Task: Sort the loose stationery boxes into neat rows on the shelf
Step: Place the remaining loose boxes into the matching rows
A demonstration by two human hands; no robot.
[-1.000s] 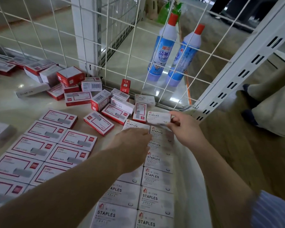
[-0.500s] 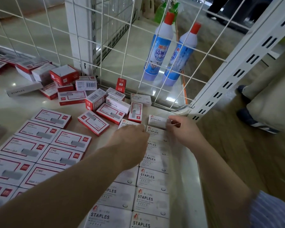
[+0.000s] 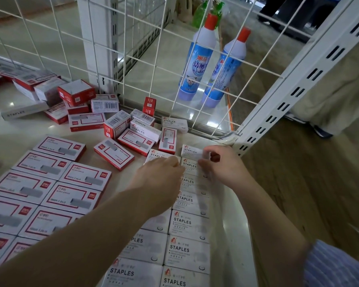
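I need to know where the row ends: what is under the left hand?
The left hand rests on the left row of white STAPLES boxes. One box's far edge shows beyond the fingers. The boxes directly beneath the palm and wrist are covered, so their alignment cannot be seen.

Bright overhead light, glare spots on the glossy shelf (wide-angle bowing at edges).

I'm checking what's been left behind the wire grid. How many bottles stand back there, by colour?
Blue-and-white bottles with red caps: 2
Green bottles, partly cut off at the top edge: 2
Total: 4
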